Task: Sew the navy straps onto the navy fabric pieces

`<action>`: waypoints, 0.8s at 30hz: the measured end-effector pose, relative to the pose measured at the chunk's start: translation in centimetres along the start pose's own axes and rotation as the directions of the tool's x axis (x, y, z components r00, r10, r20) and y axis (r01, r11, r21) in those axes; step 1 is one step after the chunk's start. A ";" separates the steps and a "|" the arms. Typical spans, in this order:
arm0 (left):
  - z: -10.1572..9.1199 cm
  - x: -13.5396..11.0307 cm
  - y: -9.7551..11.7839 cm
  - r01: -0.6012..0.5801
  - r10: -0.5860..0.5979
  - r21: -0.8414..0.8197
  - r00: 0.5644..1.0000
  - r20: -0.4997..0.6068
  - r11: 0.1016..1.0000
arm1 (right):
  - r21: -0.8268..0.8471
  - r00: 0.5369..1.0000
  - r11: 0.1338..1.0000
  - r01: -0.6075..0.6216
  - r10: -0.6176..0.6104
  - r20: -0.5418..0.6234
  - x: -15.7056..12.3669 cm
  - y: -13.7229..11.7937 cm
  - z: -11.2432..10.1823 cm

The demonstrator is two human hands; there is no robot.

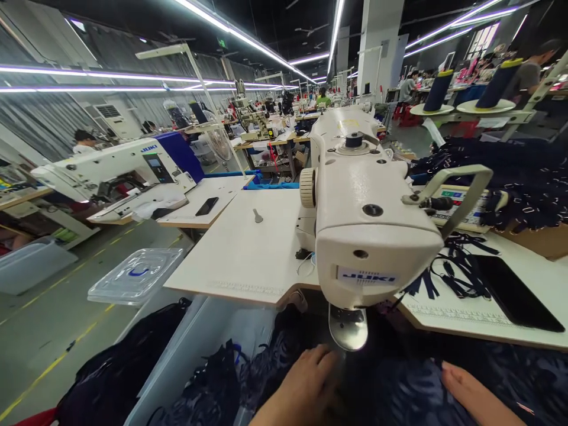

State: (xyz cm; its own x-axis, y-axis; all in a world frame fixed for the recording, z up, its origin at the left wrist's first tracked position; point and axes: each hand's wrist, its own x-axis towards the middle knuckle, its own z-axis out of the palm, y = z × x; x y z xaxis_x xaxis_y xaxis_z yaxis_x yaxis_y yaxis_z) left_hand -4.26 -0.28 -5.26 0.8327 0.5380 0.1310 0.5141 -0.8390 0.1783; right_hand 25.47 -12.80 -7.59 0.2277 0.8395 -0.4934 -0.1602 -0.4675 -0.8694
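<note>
A white JUKI sewing machine [373, 236] stands right in front of me, its head end toward me. Under the head a shiny rounded metal plate [348, 328] juts out. My left hand [308, 378] is just below and left of that plate, over dark material; its fingers reach forward, a little blurred, and nothing shows between them. At lower right my right hand [465, 390] has its fingers closed at the edge of dark navy fabric [410, 384]. Part of its grip is hidden. The needle area is hidden by the machine head.
A clear plastic bin [177, 355] of navy strips sits at left below the white table [248, 254]. A metal key-like piece [257, 216] lies on that table. At right are a black phone [517, 293], loose navy straps [459, 269] and a heaped navy pile [506, 171].
</note>
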 end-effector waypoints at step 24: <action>1.2 4.2 4.6 -0.022 0.014 -0.096 0.997 -0.078 0.995 | -0.641 0.840 0.665 0.383 -0.540 -0.058 3.2 -4.1 8.0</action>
State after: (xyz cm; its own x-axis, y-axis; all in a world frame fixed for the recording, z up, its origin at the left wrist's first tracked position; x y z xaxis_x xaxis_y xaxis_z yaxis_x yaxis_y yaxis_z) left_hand 1.91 -1.98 -5.07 0.8214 0.5305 0.2095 0.4735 -0.8390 0.2682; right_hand 19.20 -5.93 -5.37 0.3336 0.9412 0.0533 0.5964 -0.1669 -0.7851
